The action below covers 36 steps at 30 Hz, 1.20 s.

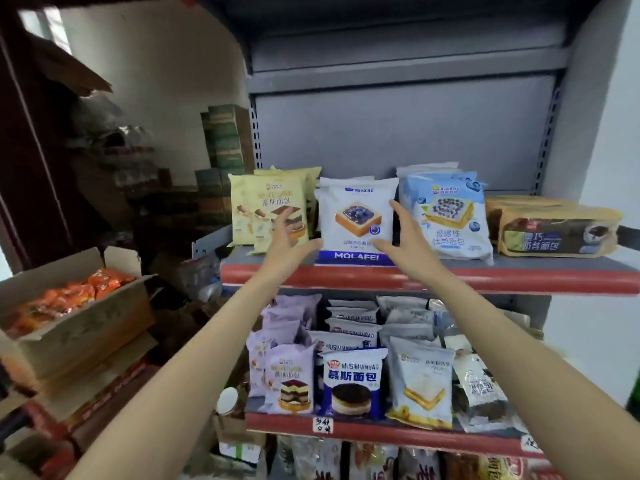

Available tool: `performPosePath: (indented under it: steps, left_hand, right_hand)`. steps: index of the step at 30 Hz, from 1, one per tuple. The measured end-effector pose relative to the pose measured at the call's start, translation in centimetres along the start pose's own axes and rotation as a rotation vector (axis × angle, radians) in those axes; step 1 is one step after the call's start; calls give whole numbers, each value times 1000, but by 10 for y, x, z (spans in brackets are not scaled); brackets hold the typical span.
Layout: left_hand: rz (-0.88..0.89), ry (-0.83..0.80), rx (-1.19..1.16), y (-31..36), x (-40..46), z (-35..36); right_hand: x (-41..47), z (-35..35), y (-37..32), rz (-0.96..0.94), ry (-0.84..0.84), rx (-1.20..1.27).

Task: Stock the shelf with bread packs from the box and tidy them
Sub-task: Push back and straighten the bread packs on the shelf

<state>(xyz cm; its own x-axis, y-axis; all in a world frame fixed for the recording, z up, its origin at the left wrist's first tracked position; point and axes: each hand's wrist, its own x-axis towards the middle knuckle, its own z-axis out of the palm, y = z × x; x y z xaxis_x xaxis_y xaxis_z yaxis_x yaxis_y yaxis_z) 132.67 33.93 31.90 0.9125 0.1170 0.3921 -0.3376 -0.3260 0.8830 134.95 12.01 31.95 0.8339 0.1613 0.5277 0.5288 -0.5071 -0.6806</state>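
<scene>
A white bread pack marked MOLAFEI (356,206) stands upright in the middle of the upper shelf (519,277). My left hand (289,242) reaches up at its lower left edge with fingers spread, in front of the yellow packs (263,202). My right hand (403,235) is at the white pack's right side, fingers straight, thumb near its lower front. Neither hand curls round the pack. Light blue packs (450,216) stand to its right. An open cardboard box (79,327) with orange packs sits at the left.
Brown flat packs (554,230) lie at the upper shelf's right end. The lower shelf (381,429) holds several rows of purple, navy and white packs. More boxes and goods are stacked at the left. The shelf space above the packs is bare.
</scene>
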Motion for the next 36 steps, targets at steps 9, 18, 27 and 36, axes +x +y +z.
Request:
performPosePath:
  steps: [9, 18, 27, 36]
  left_hand:
    - [25, -328, -64, -11, 78, 31]
    - [63, -338, -139, -25, 90, 46]
    - [614, -113, 736, 10, 82, 23]
    - [441, -490, 1050, 30, 118, 30]
  right_hand:
    - [49, 19, -9, 98, 2, -61]
    - [57, 19, -5, 51, -97, -72]
    - [70, -11, 3, 6, -189, -306]
    - [175, -32, -19, -187, -267, -529]
